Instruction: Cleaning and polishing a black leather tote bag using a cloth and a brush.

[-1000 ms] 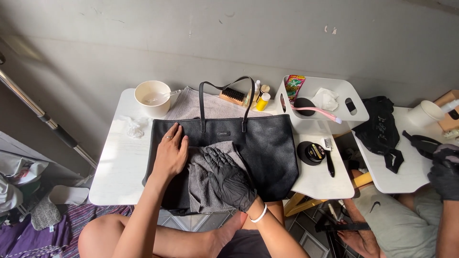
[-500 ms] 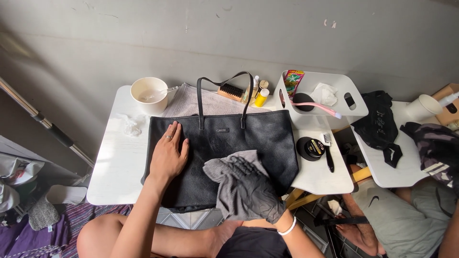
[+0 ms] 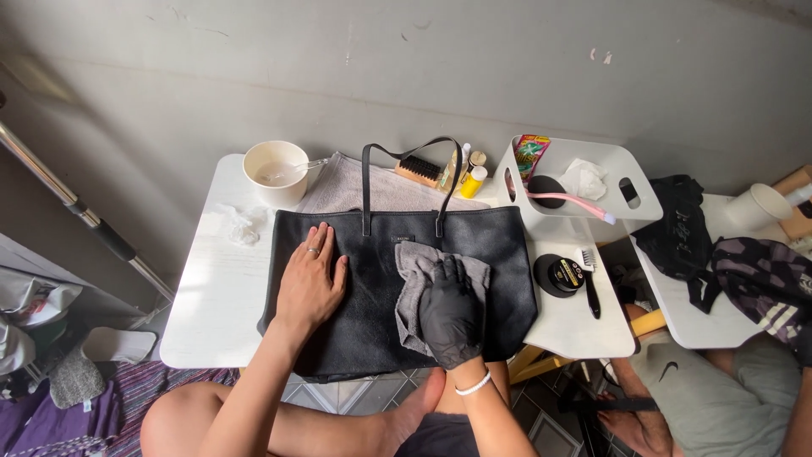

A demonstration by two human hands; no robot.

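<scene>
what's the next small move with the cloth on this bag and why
Probably slide the grey cloth under the gloved right hand sideways across the black bag. The cloth covers only the middle, and the bare left hand lies flat, pinning the bag.

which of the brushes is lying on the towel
The wooden brush with black bristles, behind the bag. The pink one sits in the white tray; the small black one lies on the table by the tin.

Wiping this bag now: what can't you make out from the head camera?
- Black tote bag: surface under the grey cloth, hidden by cloth and gloved right hand.
- Bag's near edge: hangs past the table.
- Bowl: contents too pale to tell.
- Round tin: lid detail too small.
</scene>
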